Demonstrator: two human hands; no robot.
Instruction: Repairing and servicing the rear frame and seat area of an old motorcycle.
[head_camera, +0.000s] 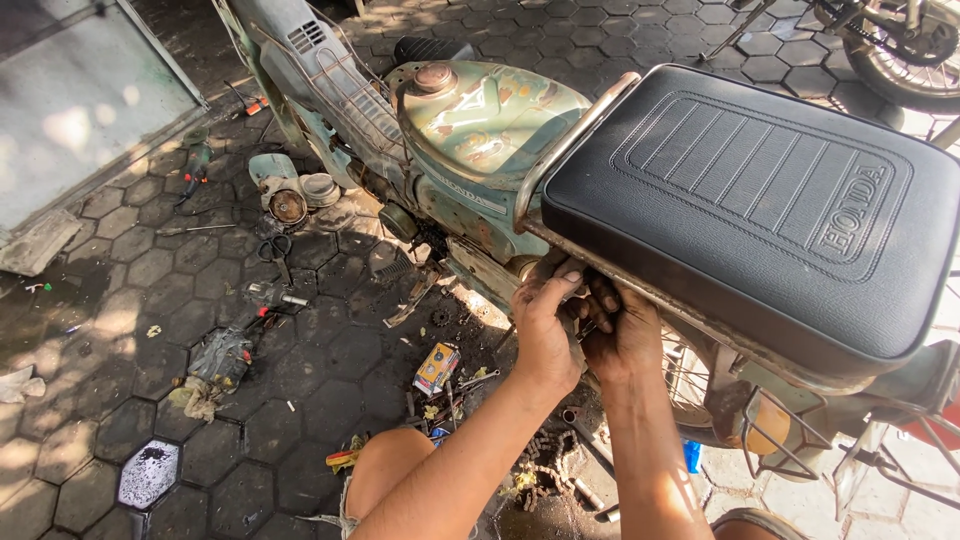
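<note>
Both hands work under the front edge of the black ribbed vinyl motorcycle seat (760, 200): the left hand (545, 325) clenched against the chrome seat rim, the right hand (620, 335) gripping something hidden beneath. The rusty pale-green fuel tank (490, 115) sits just ahead of the seat.

Hexagonal dark paving stones (300, 390) are covering the ground, with harsh sunlight falling across them in patches and deep shade lying between. A grey flat panel (80, 110) is lying at the upper left corner. Another vehicle's spoked wheel (905, 55) is standing at the upper right corner.
</note>
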